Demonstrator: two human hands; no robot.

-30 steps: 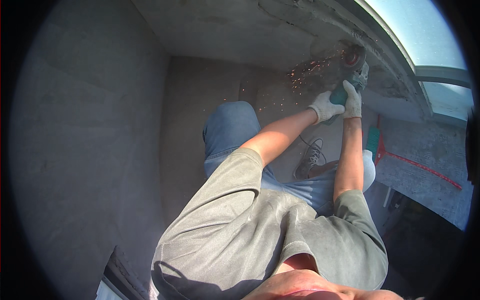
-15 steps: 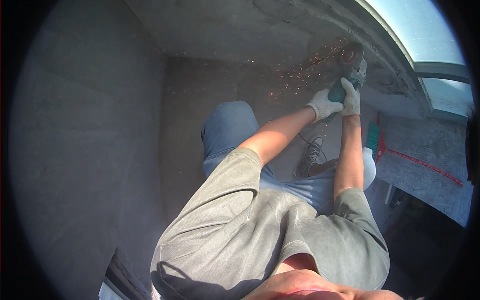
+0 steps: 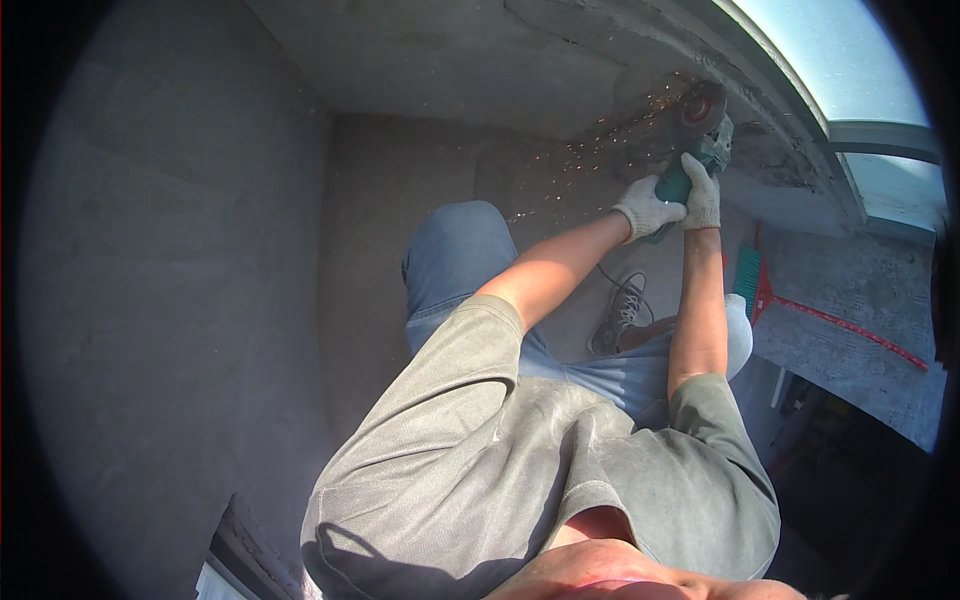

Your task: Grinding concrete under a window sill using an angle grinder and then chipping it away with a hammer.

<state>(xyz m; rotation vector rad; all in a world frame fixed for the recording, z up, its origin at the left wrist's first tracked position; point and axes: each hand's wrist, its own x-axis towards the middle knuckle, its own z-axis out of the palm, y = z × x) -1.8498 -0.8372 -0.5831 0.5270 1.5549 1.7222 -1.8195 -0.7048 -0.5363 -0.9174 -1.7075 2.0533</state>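
A green angle grinder (image 3: 674,184) is held out in front of me at the upper right. My left hand (image 3: 648,208), in a white knit glove, is closed round the rear of its body. Gripping it further forward, near the metal gear head, is my right hand (image 3: 702,192), gloved the same way. The grinder's round disc (image 3: 702,106) is up against the grey wall (image 3: 620,70) below the window, and orange sparks fly off leftward. Where exactly the disc's edge meets the wall is hard to make out. A dark cord (image 3: 606,272) trails below the tool.
A window (image 3: 850,70) runs along the upper right above the wall. A broom with green bristles (image 3: 747,272) and a red handle (image 3: 850,328) lies at the right, by a grey board (image 3: 850,275). My bent knee (image 3: 460,240) and my shoe (image 3: 622,310) are below the grinder.
The grinder's disc end has shifted very slightly, and the spark spray has changed shape, with some sparks lower left. Both hands keep their hold in nearly the same place.
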